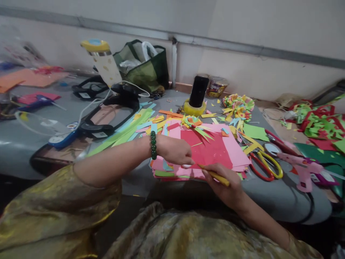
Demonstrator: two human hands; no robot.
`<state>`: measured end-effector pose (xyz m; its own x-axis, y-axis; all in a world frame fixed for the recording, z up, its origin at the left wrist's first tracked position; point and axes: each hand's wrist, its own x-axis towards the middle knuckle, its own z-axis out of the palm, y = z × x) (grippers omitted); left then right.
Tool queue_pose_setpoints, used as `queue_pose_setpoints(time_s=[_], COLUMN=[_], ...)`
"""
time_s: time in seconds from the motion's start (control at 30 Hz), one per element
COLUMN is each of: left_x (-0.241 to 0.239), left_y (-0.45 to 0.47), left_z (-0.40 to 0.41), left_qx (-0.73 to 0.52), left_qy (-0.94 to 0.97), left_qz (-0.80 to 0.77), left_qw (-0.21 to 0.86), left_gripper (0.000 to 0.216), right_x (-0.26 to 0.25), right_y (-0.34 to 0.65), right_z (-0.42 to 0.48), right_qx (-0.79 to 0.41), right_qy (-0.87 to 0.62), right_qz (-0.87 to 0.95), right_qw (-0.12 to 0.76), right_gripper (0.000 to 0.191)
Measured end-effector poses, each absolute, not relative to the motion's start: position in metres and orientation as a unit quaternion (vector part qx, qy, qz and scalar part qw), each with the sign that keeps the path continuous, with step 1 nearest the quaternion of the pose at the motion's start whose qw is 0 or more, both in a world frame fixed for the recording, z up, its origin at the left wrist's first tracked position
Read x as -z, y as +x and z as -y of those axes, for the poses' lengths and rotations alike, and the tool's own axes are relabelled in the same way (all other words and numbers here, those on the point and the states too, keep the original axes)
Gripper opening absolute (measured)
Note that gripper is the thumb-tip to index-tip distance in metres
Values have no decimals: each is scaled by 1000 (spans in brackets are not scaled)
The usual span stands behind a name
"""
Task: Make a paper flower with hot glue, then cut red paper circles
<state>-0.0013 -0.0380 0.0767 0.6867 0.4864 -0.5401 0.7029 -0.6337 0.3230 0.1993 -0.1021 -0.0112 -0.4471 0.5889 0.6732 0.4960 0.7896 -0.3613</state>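
My left hand (pixel 176 151), with a green bead bracelet (pixel 153 145) on the wrist, rests with closed fingers on a small whitish round object (pixel 187 166) at the near edge of a red paper sheet (pixel 208 147). My right hand (pixel 223 181) grips a yellow pencil (pixel 215 175), its tip touching the paper beside that round object. The red sheet lies on top of a stack of pink and coloured paper (pixel 234 153).
Red and yellow scissors (pixel 265 164) and a pink glue gun (pixel 303 168) lie to the right. Paper flowers (pixel 238 106), coloured strips (pixel 129 131), a black phone on a yellow tape roll (pixel 196 99), a bottle (pixel 104 61) and a green bag (pixel 144 66) sit farther back on the grey table (pixel 280 198).
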Motion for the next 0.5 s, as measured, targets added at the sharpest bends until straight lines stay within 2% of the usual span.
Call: queue_pose_setpoints(time_s=[0.17, 0.3, 0.5], left_x=[-81, -73, -20], left_y=[-2, -1, 26], left_z=[42, 68, 132], left_qx=[205, 197, 148], left_qy=[883, 897, 872], left_qz=[-343, -364, -465], left_qw=[244, 155, 46], left_gripper=[43, 38, 30], right_x=[18, 3, -22], right_y=[194, 199, 185], right_z=[100, 87, 54], right_qx=[-80, -149, -372], right_qy=[-323, -380, -411], right_qz=[833, 795, 760], right_qw=[442, 449, 339], right_gripper=[7, 13, 43])
